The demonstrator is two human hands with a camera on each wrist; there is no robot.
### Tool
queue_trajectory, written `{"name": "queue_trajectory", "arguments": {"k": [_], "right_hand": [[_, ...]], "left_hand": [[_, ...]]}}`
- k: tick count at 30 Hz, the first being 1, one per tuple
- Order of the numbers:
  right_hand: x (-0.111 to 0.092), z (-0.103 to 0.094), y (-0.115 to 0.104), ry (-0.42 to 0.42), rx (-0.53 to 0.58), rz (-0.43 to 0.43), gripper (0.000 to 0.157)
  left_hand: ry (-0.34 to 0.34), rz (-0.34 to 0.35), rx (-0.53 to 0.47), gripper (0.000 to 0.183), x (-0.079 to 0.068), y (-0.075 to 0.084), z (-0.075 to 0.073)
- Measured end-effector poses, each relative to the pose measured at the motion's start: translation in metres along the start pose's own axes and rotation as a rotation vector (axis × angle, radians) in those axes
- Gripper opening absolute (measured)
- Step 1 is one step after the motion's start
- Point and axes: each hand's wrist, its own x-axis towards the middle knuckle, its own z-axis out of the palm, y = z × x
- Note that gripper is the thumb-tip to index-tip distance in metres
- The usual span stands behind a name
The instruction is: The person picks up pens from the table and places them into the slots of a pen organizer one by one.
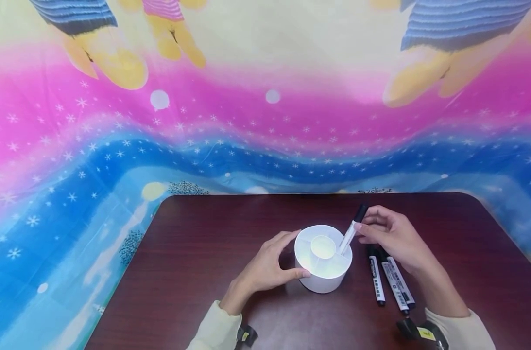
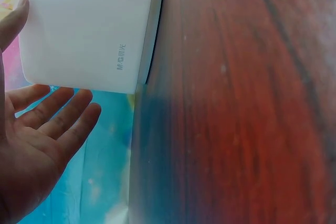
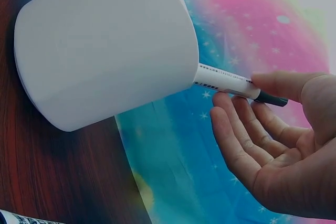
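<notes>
A round white pen holder (image 1: 322, 284) with a central ring and divided compartments stands upright on the table. My left hand (image 1: 271, 262) holds it from the left, thumb (image 2: 13, 23) on the near side and fingers round the far side. Between thumb and fingertips, my right hand (image 1: 394, 233) pinches a white marker (image 3: 226, 81) with a black cap. The marker leans, capped end up, with its lower end inside the holder's right compartment. In the right wrist view the holder's wall (image 3: 107, 51) hides that lower end.
Several more white markers with black caps lie on the table right of the holder, one marker (image 1: 376, 279) apart from a close group (image 1: 396, 287). The dark red-brown table (image 1: 195, 272) has rounded far corners. A colourful printed cloth (image 1: 248, 116) hangs behind it.
</notes>
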Motion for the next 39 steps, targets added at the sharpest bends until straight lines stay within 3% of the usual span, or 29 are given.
{"name": "queue_trajectory", "arguments": {"k": [10,21,34,39], "right_hand": [[0.000,0.004,0.000,-0.042,-0.071,0.033,0.036],[0.002,0.013,0.003,-0.068,-0.115,0.006,0.034],[-0.006,-0.006,0.003,-0.064,-0.139,-0.023,0.038],[-0.012,-0.018,0.010,-0.062,-0.173,-0.018,0.036]], "left_hand": [[-0.002,-0.002,-0.014,0.092,-0.002,-0.002,0.001],[0.007,0.005,-0.028,0.093,-0.002,-0.003,0.002],[-0.003,0.011,0.001,0.094,-0.001,0.001,0.001],[0.020,0.019,-0.048,0.101,-0.001,-0.001,-0.002]]}}
